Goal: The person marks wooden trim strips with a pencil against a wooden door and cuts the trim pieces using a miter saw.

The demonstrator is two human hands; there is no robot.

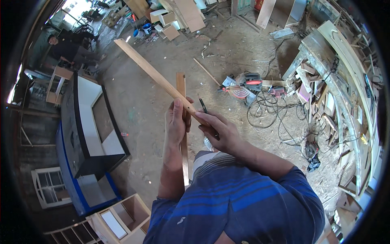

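Note:
A long wooden strip (150,71) slants from the upper left down to my hands, with a small dark spot near its close end. Behind it, a second wooden strip (180,83) runs nearly upright and passes below my left wrist. My left hand (176,122) is closed around the strips where they cross, its thumb lying along the slanted one. At the close end of the slanted strip, my right hand (222,132) presses with its thumb. A dark pencil (202,105) sticks up from between the right hand's fingers, its tip pointing away from me.
A circular-blade saw (243,87) lies on the floor ahead right, with tangled black cables (268,116). Wood offcuts (321,97) pile under a long bench (325,57) at right. A black-edged cabinet (95,122) and a wooden frame (122,217) stand at left. A person (69,51) sits far left.

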